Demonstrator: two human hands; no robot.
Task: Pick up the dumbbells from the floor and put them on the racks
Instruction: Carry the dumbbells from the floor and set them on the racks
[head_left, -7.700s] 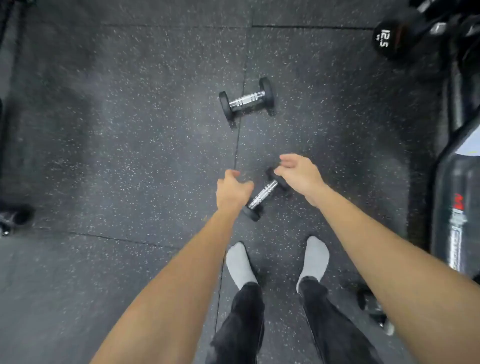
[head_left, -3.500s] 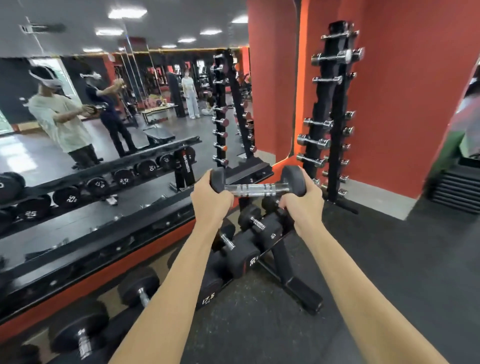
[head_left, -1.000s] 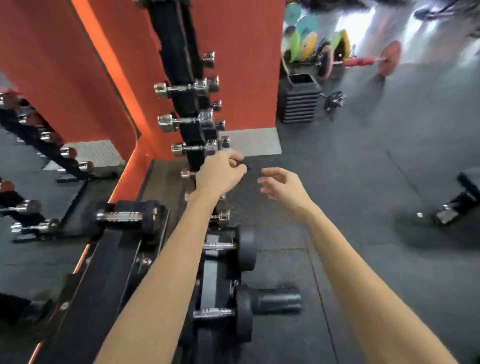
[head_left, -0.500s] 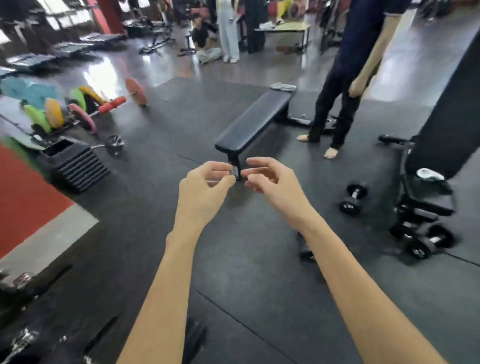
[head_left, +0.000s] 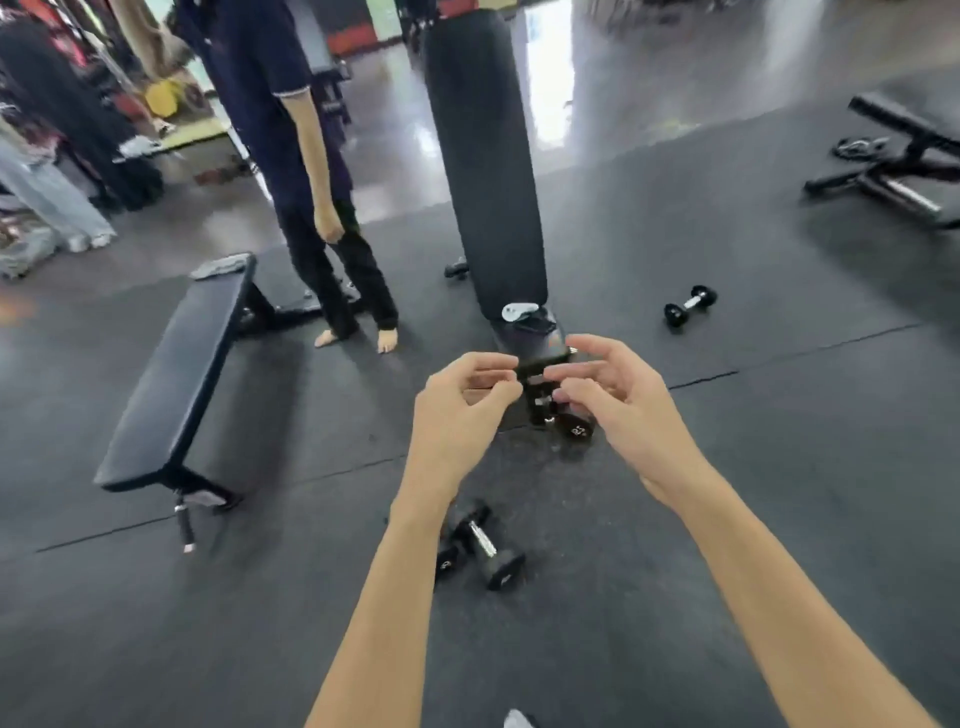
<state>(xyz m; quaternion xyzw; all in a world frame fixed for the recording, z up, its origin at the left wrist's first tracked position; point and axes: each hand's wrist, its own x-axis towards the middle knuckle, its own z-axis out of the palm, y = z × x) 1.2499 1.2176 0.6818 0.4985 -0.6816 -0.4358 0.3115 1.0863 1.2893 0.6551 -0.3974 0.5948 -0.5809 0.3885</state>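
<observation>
Since half a second ago, view swung right. Left hand (head_left: 457, 410) and right hand (head_left: 618, 405): loosely curled, empty. Nearest dumbbell (head_left: 480, 545): on floor below them. Advice: crouch, grip handle centrally.

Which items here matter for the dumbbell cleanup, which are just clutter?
Job:
near dumbbell
far dumbbell
dumbbell by the bench foot
left hand, right hand, both empty

Not the job:
flat bench
upright bench
bystander
</observation>
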